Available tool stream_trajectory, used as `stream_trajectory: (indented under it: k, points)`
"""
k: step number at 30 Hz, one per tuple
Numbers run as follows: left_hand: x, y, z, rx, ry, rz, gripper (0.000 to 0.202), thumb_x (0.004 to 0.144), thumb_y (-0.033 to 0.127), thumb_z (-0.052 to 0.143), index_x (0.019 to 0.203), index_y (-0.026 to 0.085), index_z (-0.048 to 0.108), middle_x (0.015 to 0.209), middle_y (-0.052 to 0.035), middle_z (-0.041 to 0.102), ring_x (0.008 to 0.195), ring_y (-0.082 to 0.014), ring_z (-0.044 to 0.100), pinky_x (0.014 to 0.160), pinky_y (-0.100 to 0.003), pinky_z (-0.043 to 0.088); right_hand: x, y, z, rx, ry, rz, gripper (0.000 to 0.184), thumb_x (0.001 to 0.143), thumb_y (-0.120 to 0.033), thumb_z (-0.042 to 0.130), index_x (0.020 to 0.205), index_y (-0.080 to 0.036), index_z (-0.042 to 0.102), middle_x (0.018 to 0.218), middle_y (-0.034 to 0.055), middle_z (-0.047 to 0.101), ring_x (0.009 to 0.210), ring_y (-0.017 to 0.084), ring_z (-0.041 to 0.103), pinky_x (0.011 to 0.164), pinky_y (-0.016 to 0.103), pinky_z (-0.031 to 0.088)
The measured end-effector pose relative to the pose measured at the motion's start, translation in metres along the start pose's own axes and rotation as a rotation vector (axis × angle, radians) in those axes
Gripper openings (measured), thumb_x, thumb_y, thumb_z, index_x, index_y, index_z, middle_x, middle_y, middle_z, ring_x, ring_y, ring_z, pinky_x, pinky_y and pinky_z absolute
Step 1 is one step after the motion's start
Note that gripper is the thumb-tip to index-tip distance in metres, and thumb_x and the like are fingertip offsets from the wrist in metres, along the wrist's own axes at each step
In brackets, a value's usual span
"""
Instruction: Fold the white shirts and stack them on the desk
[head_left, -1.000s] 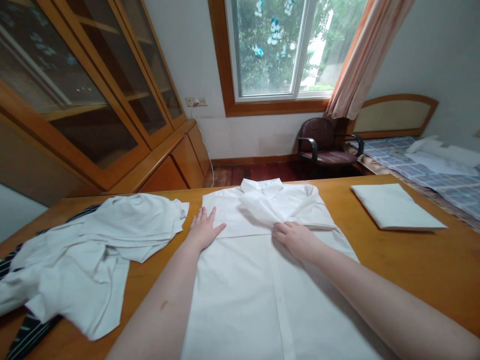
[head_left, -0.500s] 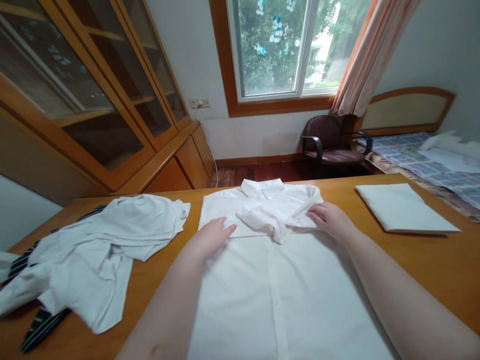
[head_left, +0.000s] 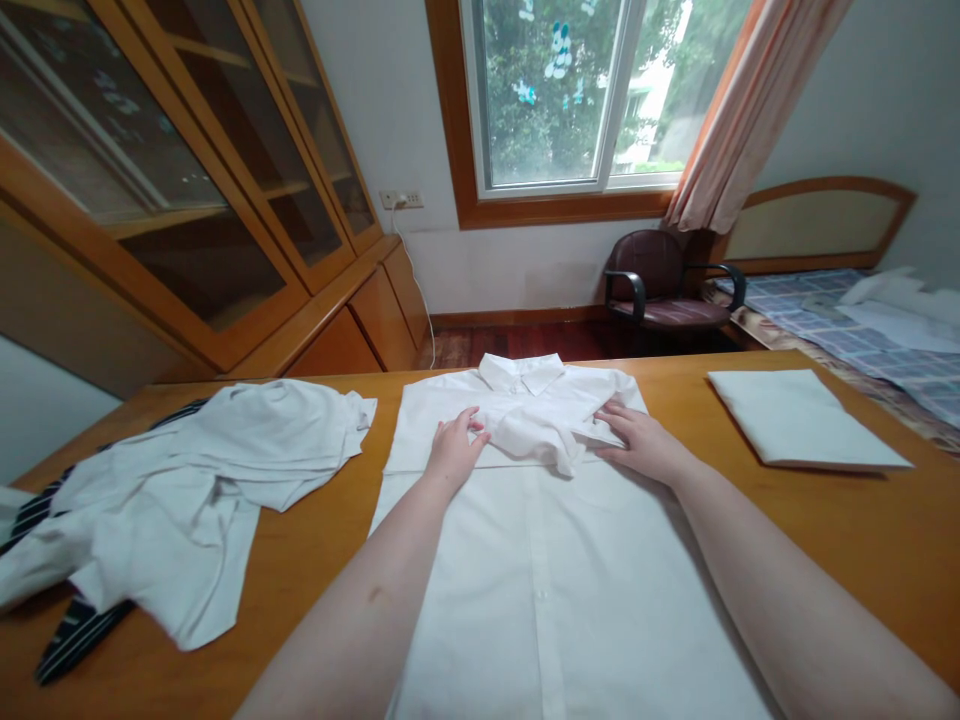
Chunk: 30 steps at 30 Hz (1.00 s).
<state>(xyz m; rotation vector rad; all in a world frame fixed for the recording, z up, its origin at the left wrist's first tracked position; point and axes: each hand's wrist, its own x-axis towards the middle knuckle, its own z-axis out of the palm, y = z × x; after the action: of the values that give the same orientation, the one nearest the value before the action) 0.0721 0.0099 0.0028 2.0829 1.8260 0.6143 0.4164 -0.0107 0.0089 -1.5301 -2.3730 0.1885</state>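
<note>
A white collared shirt (head_left: 555, 580) lies flat along the wooden table (head_left: 825, 520), collar at the far end. Its sleeves are folded in across the chest, the top one bunched and wrinkled. My left hand (head_left: 452, 450) rests on the shirt at the left end of the bunched sleeve, fingers loosely bent and touching the cloth. My right hand (head_left: 639, 440) lies flat and open on the right part of the sleeve, fingers pointing left.
A crumpled pile of white clothes (head_left: 187, 490) over a dark striped garment (head_left: 71, 630) lies at the table's left. A folded white cloth (head_left: 799, 418) sits at the right. Beyond are a dark armchair (head_left: 660, 285), a bed (head_left: 862, 325), a glass-fronted cabinet (head_left: 172, 190) and a window.
My right hand let go of the sleeve tip at the centre and moved right, flattening on the shirt. My left hand slid from the shirt's left edge inward to the bunched sleeve.
</note>
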Motion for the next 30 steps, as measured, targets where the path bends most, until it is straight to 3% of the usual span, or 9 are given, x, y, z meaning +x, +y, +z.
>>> stream_trajectory:
  k: [4,8,12,16,18,20,23,27,30]
  points:
    - [-0.002,0.003,-0.001,0.031,-0.006,-0.011,0.056,0.085,0.041,0.051,0.135,0.016,0.042,0.13,-0.0134,0.055,0.123,-0.028,0.044,0.109,-0.052,0.019,-0.001,0.003,-0.002,0.122,0.027,0.002,0.034,0.082,-0.023,0.048,0.108,-0.022,0.069,0.121,0.0077,0.062,0.119,0.023,0.051,0.104,0.039,0.038]
    - [-0.005,0.007,-0.003,-0.111,-0.08,0.075,0.047,0.086,0.038,0.049,0.131,0.024,0.046,0.123,-0.0053,0.062,0.119,-0.0223,0.049,0.111,-0.052,0.014,-0.004,0.0,-0.006,0.342,0.043,0.027,0.025,0.081,-0.03,0.052,0.089,-0.021,0.074,0.127,0.0093,0.058,0.127,0.027,0.043,0.106,0.043,0.033]
    - [-0.01,0.013,-0.001,-0.034,-0.109,0.095,0.046,0.088,0.041,0.045,0.129,0.021,0.048,0.139,-0.0096,0.047,0.131,-0.0257,0.036,0.111,-0.051,0.015,-0.004,-0.002,-0.007,0.533,0.02,0.051,0.029,0.079,-0.041,0.058,0.061,-0.019,0.067,0.135,0.0103,0.051,0.137,0.032,0.024,0.112,0.052,0.011]
    - [-0.012,0.015,0.003,0.028,-0.137,0.062,0.056,0.088,0.044,0.043,0.138,0.019,0.036,0.144,-0.0138,0.039,0.137,-0.0293,0.026,0.11,-0.058,0.008,-0.004,-0.003,-0.005,0.623,-0.09,0.06,0.033,0.078,-0.047,0.059,0.058,-0.021,0.064,0.118,0.0082,0.065,0.13,0.032,0.039,0.11,0.054,-0.007]
    - [-0.012,0.014,0.002,-0.02,-0.138,0.096,0.054,0.087,0.043,0.046,0.135,0.02,0.039,0.137,-0.0118,0.049,0.132,-0.0276,0.034,0.11,-0.057,0.008,-0.003,-0.002,-0.003,0.651,-0.046,0.093,0.039,0.084,-0.049,0.049,0.063,-0.021,0.066,0.104,0.0071,0.07,0.117,0.03,0.053,0.112,0.053,0.002]
    - [-0.011,0.012,0.001,-0.093,-0.134,0.114,0.049,0.086,0.039,0.049,0.131,0.022,0.043,0.123,-0.0079,0.06,0.121,-0.0244,0.048,0.111,-0.055,0.008,-0.002,-0.001,-0.001,0.621,0.071,0.164,0.041,0.086,-0.048,0.042,0.069,-0.02,0.067,0.098,0.0068,0.071,0.103,0.026,0.061,0.108,0.048,0.023]
    - [-0.01,0.01,0.0,-0.199,-0.155,0.138,0.049,0.084,0.034,0.051,0.131,0.021,0.043,0.115,-0.0061,0.063,0.105,-0.0192,0.058,0.109,-0.044,0.025,0.002,0.002,0.003,0.471,0.268,0.352,0.028,0.082,-0.042,0.05,0.082,-0.019,0.066,0.104,0.0092,0.067,0.092,0.023,0.063,0.089,0.037,0.045]
    - [-0.011,0.011,0.002,-0.172,-0.167,0.178,0.059,0.085,0.04,0.05,0.139,0.018,0.037,0.128,-0.011,0.056,0.107,-0.0214,0.057,0.094,-0.036,0.041,0.008,0.006,0.007,0.318,0.316,0.692,0.03,0.077,-0.035,0.058,0.099,-0.014,0.061,0.096,0.0133,0.068,0.087,0.023,0.063,0.081,0.035,0.048]
    - [-0.012,0.013,0.003,-0.112,-0.163,0.216,0.063,0.081,0.038,0.057,0.138,0.021,0.038,0.12,-0.0071,0.062,0.108,-0.0226,0.055,0.097,-0.039,0.038,0.009,0.01,0.009,0.396,0.344,0.743,0.04,0.078,-0.037,0.06,0.111,-0.015,0.055,0.106,0.0137,0.066,0.095,0.022,0.062,0.086,0.034,0.046]
